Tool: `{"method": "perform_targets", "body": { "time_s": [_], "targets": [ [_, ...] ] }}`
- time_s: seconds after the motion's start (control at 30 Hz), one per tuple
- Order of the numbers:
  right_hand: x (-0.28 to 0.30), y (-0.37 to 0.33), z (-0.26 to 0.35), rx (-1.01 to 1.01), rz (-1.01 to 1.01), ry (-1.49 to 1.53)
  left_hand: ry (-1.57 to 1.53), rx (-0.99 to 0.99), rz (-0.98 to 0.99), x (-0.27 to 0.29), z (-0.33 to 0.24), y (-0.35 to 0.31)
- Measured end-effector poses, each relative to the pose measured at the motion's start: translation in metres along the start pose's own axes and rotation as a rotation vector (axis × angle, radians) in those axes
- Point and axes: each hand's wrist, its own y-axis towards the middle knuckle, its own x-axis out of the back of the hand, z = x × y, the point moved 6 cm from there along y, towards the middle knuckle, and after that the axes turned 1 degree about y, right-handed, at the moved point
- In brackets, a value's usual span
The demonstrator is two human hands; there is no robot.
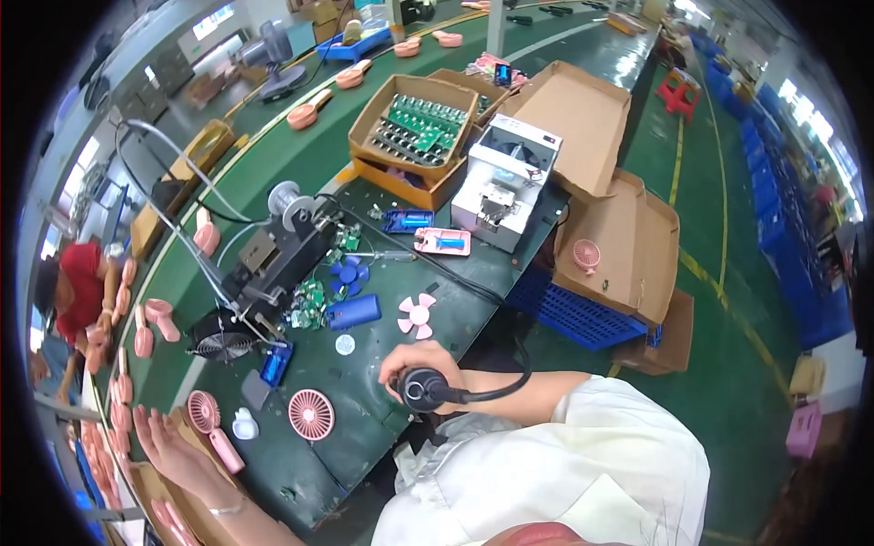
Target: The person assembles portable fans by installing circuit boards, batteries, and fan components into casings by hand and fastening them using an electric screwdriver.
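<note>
My right hand (423, 366) is wrapped round a black corded electric screwdriver (420, 389), held upright at the table's near edge; its tip is hidden. At the lower left, my left hand (179, 452) is open, fingers spread, holding nothing. It hovers by a cardboard box holding pink parts (170, 519). Just right of this hand lies a pink handheld fan (214, 428), with a small white part (244, 424) beside it. A round pink fan grille (311, 415) lies between my hands. Beyond the screwdriver are a pink fan blade (417, 316) and a blue casing (354, 312).
A black machine with a reel (282, 246) stands at the table's left. Behind are a white screw feeder (506, 182) and a box of green circuit boards (414, 127). A conveyor (264, 155) carrying pink fans curves past. Right of the table, cardboard (628, 246) rests on a blue crate (583, 314).
</note>
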Motion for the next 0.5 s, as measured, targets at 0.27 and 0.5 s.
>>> {"method": "perform_targets", "body": {
  "time_s": [0.27, 0.5],
  "targets": [
    [-0.003, -0.002, 0.008, 0.069, 0.093, 0.056, 0.286, -0.475, 0.496, -0.077, -0.069, -0.106],
    [-0.014, 0.001, 0.005, -0.021, 0.145, 0.024, 0.445, -0.422, 0.603, -0.045, -0.057, -0.135]
  ]
}}
